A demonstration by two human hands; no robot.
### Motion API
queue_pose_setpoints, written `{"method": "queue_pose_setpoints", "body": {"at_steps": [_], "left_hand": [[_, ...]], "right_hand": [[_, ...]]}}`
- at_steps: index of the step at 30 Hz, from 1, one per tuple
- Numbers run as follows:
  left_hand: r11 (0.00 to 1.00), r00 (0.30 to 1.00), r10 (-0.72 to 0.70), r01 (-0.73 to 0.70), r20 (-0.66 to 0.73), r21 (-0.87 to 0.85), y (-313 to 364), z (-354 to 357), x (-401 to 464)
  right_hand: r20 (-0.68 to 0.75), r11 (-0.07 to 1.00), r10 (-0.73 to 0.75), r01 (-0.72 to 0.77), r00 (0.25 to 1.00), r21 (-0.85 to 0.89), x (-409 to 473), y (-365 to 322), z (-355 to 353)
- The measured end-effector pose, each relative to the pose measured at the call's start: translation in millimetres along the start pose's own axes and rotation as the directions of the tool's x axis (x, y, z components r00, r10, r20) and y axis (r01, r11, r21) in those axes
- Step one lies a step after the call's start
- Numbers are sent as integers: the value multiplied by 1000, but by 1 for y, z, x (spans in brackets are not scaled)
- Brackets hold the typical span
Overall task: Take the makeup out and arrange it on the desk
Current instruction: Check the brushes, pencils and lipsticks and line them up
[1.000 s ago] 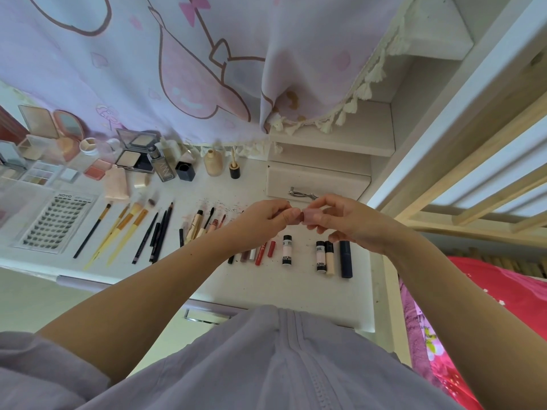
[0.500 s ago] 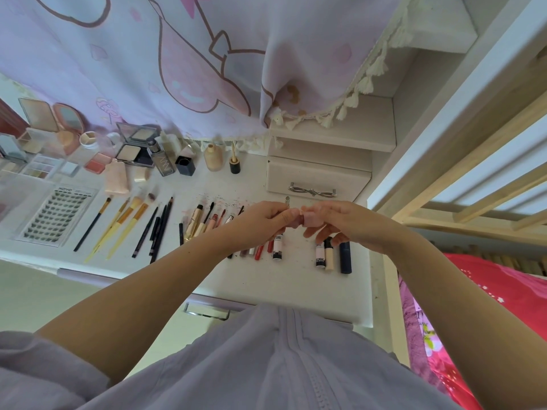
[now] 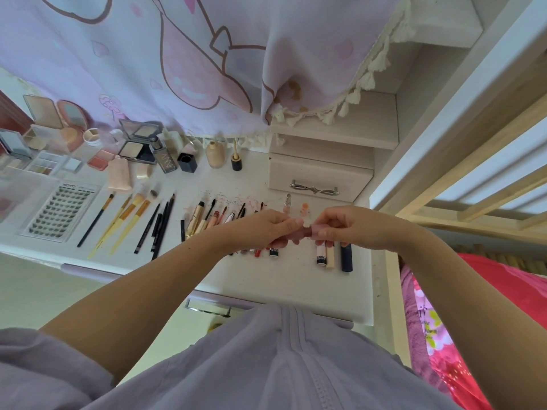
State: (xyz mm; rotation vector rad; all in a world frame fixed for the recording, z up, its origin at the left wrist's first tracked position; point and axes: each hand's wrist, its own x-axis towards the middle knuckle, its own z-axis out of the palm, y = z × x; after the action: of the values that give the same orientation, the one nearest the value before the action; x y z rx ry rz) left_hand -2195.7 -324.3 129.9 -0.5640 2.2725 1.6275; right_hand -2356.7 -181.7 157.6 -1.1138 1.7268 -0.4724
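Both my hands hold one small pink lip tube (image 3: pixel 306 232) above the white desk (image 3: pixel 284 279). My left hand (image 3: pixel 266 229) pinches its left end and my right hand (image 3: pixel 349 226) pinches its right end. Under my hands lies a row of lipsticks and tubes, partly hidden; a white tube (image 3: pixel 321 255), a cream tube (image 3: pixel 330 257) and a dark blue tube (image 3: pixel 346 257) show at its right end. Brushes (image 3: pixel 130 220) and pencils (image 3: pixel 159 226) lie in a row to the left. Compacts and palettes (image 3: pixel 136 143) stand at the back left.
A small white drawer box (image 3: pixel 319 176) with a bow handle stands at the back right. A lash tray (image 3: pixel 59 211) lies at the far left. A lilac curtain (image 3: pixel 177 54) hangs over the back. Red bedding (image 3: pixel 488 291) lies to the right of the desk.
My two hands have stayed together on the pink tube and drifted slightly toward me over the lipstick row; the view has tilted a little.
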Motion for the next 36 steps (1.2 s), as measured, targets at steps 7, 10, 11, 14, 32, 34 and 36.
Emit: {"method": "queue_pose_setpoints", "body": {"at_steps": [7,10,11,14,32,34,36], "left_hand": [[898,942,-135,248,308,-364,-19,4,20],[801,965,-163,252,207,-543,-24,5,27],[781,971,-155,233,182,-579,-20,9,31],[793,981,-138,190,134,-579,-6,27,46],[944,748,-122,290,-652,157,-10,91,150],[914,754,-106,331,-648,235,-12,94,157],[896,766,-124,359,-631,260,-14,97,163]], "right_hand": [[-27,998,67,-68,997,-15,-19,36,-11],[-162,977,113,-80,980,197,-25,55,-18],[-177,950,130,-72,976,303,-23,59,-17],[-195,857,202,-77,960,509,-12,66,-14],[-634,996,87,-75,768,45,82,135,3],[-630,995,99,-93,770,43,88,139,3],[-632,994,104,-98,768,44,90,143,2]]}}
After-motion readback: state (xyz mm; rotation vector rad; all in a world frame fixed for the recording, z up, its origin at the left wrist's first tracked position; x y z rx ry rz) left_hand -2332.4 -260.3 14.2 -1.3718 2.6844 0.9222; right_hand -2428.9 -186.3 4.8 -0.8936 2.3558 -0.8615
